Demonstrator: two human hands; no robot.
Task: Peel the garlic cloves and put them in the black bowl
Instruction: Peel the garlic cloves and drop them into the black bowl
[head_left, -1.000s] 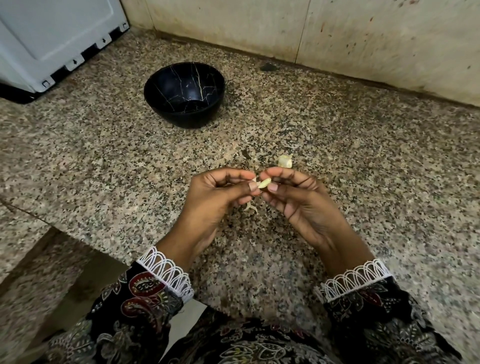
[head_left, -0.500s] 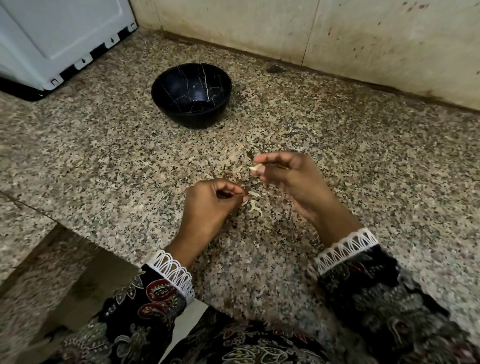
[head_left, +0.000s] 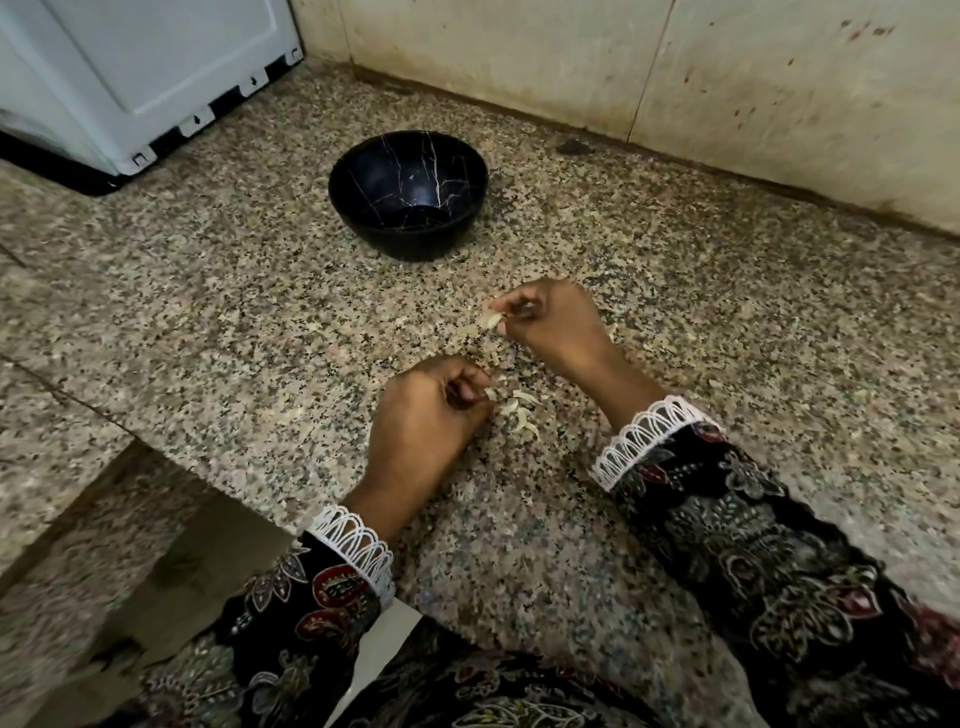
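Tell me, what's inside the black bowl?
The black bowl looks empty: only its dark inside with thin white marble lines shows, no garlic. The near wall hides a small strip of the bottom. The right hand pinches a garlic piece over the counter, not in it.

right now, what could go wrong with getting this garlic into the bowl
The right hand pinches a small garlic clove only at its fingertips, so it may slip onto the speckled counter, where pale bits are hard to spot. The peels beside the left hand could get mixed in. The black bowl sits a reach away.
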